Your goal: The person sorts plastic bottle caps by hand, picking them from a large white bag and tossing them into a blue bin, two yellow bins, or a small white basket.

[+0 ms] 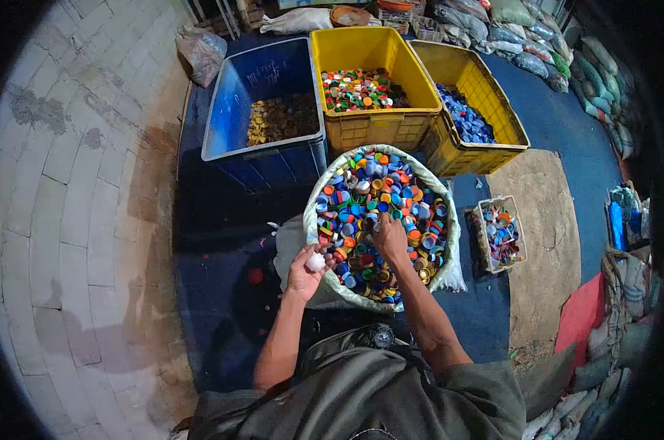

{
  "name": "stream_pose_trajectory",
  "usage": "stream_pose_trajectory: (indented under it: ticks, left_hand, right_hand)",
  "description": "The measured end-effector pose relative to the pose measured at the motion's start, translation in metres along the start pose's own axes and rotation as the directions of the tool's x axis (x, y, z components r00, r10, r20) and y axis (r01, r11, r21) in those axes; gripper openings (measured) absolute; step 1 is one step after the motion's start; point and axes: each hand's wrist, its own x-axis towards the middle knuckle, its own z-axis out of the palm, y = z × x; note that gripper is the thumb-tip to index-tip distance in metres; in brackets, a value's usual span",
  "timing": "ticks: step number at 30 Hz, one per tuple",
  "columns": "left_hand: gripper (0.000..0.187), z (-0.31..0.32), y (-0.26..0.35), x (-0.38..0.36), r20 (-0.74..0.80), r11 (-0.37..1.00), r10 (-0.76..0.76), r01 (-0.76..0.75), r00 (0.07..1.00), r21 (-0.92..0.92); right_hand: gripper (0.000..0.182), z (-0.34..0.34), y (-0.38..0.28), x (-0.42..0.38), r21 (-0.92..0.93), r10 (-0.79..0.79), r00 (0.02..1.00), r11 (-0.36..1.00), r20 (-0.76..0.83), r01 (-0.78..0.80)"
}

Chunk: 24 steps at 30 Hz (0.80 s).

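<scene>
The left hand [307, 274] was curled around a white piece [316, 262], right by the left rim of the tub [453, 220]! The right hand [391, 238] was in among the tub's caps [361, 194], fingers bunched; whether they gripped one, I couldn't tell. Right of the tub sat a crate [522, 233]. Beyond the tub, a blue bin [273, 163] stood leftward, two yellow bins [379, 128] behind and rightward, and farther back, sacks [526, 62]!

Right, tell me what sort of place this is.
Likely a recycling or sorting workshop: a round tub holds mixed-colour plastic caps, the blue bin and right-hand yellow bin hold ones largely grouped by colour, and stuffed sacks are piled at the upper right.
</scene>
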Motion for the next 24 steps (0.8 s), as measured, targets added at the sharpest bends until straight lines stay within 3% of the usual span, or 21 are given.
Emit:
stream_pose_trajectory:
  ticks: [1, 3, 5, 7, 9, 10, 12, 14, 15, 16, 18, 21, 24]
  left_hand:
    - [0.018, -0.001, -0.002, 0.004, -0.048, 1.000, -0.005, 0.006, 0.999, 0.029]
    - [0.020, 0.000, -0.007, 0.012, -0.144, 0.996, -0.016, 0.029, 0.989, 0.090]
    - [0.020, 0.005, -0.013, 0.021, -0.171, 0.958, 0.010, 0.040, 0.985, 0.283]
    - [0.020, 0.020, -0.023, 0.032, -0.142, 0.885, 0.062, 0.012, 0.988, 0.466]
    - [0.025, 0.034, -0.033, 0.044, -0.011, 0.750, 0.142, -0.100, 0.990, 0.654]
    - [0.030, 0.039, -0.040, 0.052, 0.054, 0.702, 0.167, -0.157, 0.984, 0.694]
    - [0.034, 0.053, -0.049, 0.065, 0.162, 0.429, 0.197, -0.233, 0.967, 0.873]
    - [0.032, 0.034, -0.074, 0.103, 0.373, 0.256, 0.219, -0.422, 0.902, 0.870]
    - [0.029, 0.063, -0.068, 0.095, 0.379, 0.045, 0.172, -0.392, 0.909, 0.919]
    - [0.028, 0.073, -0.071, 0.101, 0.398, -0.077, 0.142, -0.390, 0.906, 0.917]
    - [0.029, 0.090, -0.077, 0.106, 0.537, -0.221, 0.065, -0.513, 0.841, 0.830]
    - [0.029, 0.098, -0.089, 0.126, 0.567, -0.372, -0.033, -0.537, 0.823, 0.757]
    - [0.029, 0.103, -0.095, 0.136, 0.518, -0.530, -0.130, -0.501, 0.845, 0.684]
  right_hand:
    - [0.034, -0.008, -0.005, 0.000, 0.018, 0.017, 1.000, 1.000, 0.004, -0.017]
    - [0.034, -0.009, -0.004, -0.006, 0.270, 0.101, 0.993, 0.959, -0.053, -0.083]
    - [0.035, -0.014, -0.001, -0.019, 0.467, 0.229, 0.973, 0.863, -0.022, -0.193]
    - [0.035, -0.030, -0.004, -0.036, 0.763, 0.369, 0.907, 0.520, 0.203, -0.383]
    - [0.034, -0.029, 0.011, -0.057, 0.865, 0.345, 0.819, 0.041, 0.458, -0.500]
    - [0.034, -0.039, 0.007, -0.066, 0.866, 0.339, 0.798, -0.153, 0.498, -0.475]
    - [0.033, -0.062, 0.002, -0.083, 0.775, 0.302, 0.768, -0.514, 0.565, -0.367]
    - [0.034, -0.062, 0.011, -0.098, 0.758, 0.290, 0.780, -0.562, 0.555, -0.330]
    - [0.034, -0.066, 0.013, -0.103, 0.754, 0.297, 0.784, -0.583, 0.545, -0.302]
    - [0.035, -0.069, 0.014, -0.110, 0.748, 0.305, 0.788, -0.605, 0.535, -0.274]
    - [0.035, -0.068, 0.024, -0.118, 0.743, 0.352, 0.770, -0.630, 0.533, -0.226]
    - [0.036, -0.086, 0.019, -0.120, 0.769, 0.456, 0.699, -0.603, 0.551, -0.212]
    - [0.034, -0.089, 0.025, -0.125, 0.748, 0.427, 0.724, -0.639, 0.541, -0.182]
